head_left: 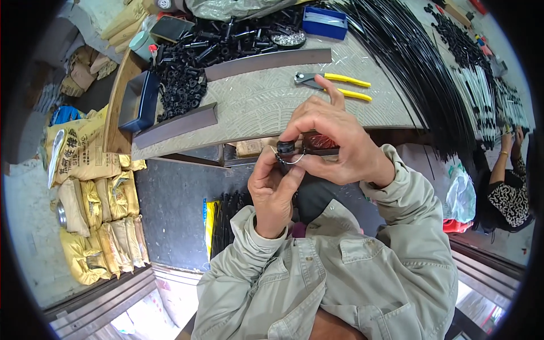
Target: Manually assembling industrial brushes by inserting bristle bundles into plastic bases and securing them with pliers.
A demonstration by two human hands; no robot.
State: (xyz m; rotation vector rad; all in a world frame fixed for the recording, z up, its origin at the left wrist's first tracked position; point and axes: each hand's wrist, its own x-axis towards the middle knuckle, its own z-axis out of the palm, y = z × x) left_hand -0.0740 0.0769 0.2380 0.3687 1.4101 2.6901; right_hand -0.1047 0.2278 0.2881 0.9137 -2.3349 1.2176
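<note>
Both hands are up in front of my chest, just off the near edge of the worktop (pixel 266 107). My left hand (pixel 273 190) and right hand (pixel 334 144) are pinched together on a small black cap (pixel 285 147) with a thin wire ring (pixel 290 160) hanging off it, fingers of both closed on the same little piece. Can't tell how the ring is hooked on, it's too small.

On the worktop, yellow-handled pliers (pixel 334 84) lie just past my right hand. Two dark metal bars (pixel 266 61) sit further back, with a heap of black parts (pixel 187 73) behind them and a blue tray (pixel 324 21) at the far side. A big bundle of black rods (pixel 419 68) runs down the right. Yellow sacks (pixel 96 192) are stacked on the floor to my left.
</note>
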